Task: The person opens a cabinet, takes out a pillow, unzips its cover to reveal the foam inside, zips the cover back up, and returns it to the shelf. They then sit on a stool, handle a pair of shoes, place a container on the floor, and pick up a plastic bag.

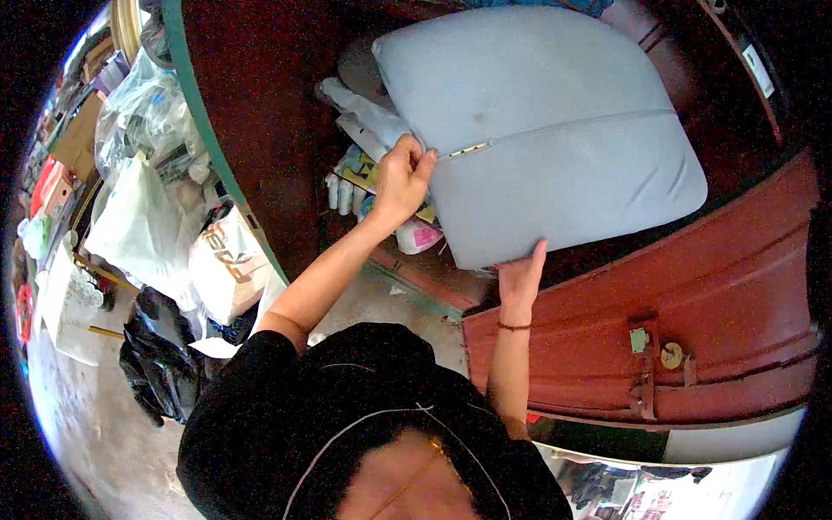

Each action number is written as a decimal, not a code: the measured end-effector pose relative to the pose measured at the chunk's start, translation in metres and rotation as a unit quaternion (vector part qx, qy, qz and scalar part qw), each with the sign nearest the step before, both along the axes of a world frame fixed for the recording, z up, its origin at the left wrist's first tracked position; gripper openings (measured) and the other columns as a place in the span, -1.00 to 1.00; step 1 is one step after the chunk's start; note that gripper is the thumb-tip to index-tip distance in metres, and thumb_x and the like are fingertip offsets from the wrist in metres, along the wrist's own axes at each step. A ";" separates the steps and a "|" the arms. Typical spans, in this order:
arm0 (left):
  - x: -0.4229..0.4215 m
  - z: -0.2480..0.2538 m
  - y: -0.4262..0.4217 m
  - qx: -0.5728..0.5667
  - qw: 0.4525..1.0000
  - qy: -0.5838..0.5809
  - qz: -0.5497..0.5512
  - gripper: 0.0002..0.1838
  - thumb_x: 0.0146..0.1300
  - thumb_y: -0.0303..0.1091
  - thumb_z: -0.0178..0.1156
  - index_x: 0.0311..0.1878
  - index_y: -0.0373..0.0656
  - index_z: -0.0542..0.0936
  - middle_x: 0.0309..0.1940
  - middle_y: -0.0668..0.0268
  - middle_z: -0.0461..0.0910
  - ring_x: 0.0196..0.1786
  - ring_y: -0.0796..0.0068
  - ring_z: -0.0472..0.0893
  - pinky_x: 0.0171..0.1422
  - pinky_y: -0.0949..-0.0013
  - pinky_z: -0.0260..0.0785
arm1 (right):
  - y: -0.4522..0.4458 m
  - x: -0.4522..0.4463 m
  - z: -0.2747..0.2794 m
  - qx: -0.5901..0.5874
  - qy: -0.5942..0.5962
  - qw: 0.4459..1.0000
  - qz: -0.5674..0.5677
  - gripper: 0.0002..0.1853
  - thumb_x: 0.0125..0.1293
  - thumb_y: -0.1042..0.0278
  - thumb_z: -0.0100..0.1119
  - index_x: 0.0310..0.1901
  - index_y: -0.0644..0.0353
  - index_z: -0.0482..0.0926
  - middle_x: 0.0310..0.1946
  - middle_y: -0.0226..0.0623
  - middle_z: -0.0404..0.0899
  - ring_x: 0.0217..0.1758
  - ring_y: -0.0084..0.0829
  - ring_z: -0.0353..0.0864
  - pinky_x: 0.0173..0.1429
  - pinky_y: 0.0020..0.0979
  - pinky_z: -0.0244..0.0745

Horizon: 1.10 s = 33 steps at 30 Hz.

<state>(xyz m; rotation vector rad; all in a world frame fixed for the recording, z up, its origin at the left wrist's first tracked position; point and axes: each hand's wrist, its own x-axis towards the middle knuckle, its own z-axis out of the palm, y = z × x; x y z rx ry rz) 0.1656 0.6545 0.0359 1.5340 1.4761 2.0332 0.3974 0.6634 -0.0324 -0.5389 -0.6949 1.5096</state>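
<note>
A light grey cushion (555,147) with a seam across it stands tilted in the opening of a dark red cabinet. A short pale zipper (465,151) shows at the seam's left end. My left hand (403,178) is closed on the cushion's left edge, thumb and fingers pinched together beside the zipper. Under the lower edge, my right hand (520,282) grips the cushion, its thumb up on the front face and its other fingers hidden beneath. Behind my left hand are a crumpled plastic bag (360,108) and several small packets.
The red cabinet door (624,338), with a metal latch (646,355), hangs open at the lower right. To the left, plastic bags (143,217), a printed bag (227,264) and a black bag (160,347) are piled on the floor.
</note>
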 end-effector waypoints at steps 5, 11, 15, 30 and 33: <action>0.005 0.036 -0.013 0.076 0.927 0.275 0.244 -0.68 -0.06 -0.39 0.24 -0.20 -0.16 0.42 -0.30 0.18 0.42 -0.19 0.25 0.41 -0.16 0.25 0.23 | -0.002 -0.014 0.017 0.006 -0.045 0.999 -0.029 -0.27 0.16 -0.02 0.09 0.24 0.21 0.07 0.22 -0.23 0.12 0.26 -0.23 0.11 0.27 -0.12 0.07; 0.010 0.062 0.009 0.053 0.871 0.473 0.124 -0.67 -0.03 -0.31 0.19 -0.12 -0.08 0.52 -0.05 0.29 0.36 0.01 0.24 0.32 0.06 0.14 0.12 | -0.009 -0.006 0.021 -0.023 -0.025 0.998 -0.060 -0.31 0.15 0.06 0.12 0.22 0.23 0.13 0.18 -0.25 0.19 0.23 -0.25 0.16 0.27 -0.15 0.08; 0.011 0.068 0.012 0.012 0.843 0.527 0.106 -0.65 -0.04 -0.28 0.19 -0.12 -0.08 0.51 -0.03 0.28 0.36 0.07 0.23 0.29 0.11 0.10 0.11 | -0.009 0.000 0.018 -0.001 -0.023 0.997 -0.069 -0.31 0.12 0.09 0.16 0.19 0.29 0.16 0.15 -0.22 0.22 0.21 -0.25 0.18 0.26 -0.16 0.09; 0.004 0.068 0.009 0.076 0.937 0.340 0.026 -0.86 0.06 -0.45 0.08 -0.30 -0.26 0.47 -0.29 0.12 0.48 -0.19 0.09 0.48 -0.13 0.22 0.35 | -0.058 0.042 0.086 0.023 -0.567 0.822 -0.038 -0.65 0.15 0.17 0.15 -0.32 0.40 0.52 -0.44 -0.23 0.54 -0.38 -0.50 0.48 -0.34 -0.47 0.39; 0.011 0.064 0.009 0.100 0.948 0.301 0.002 -0.88 0.05 -0.49 0.07 -0.30 -0.27 0.46 -0.32 0.11 0.47 -0.21 0.08 0.47 -0.16 0.20 0.34 | -0.064 0.021 0.118 0.233 -0.565 0.767 -0.194 -0.85 0.13 0.40 0.17 -0.45 0.34 0.54 -0.55 -0.23 0.54 -0.51 -0.57 0.45 -0.38 -0.51 0.37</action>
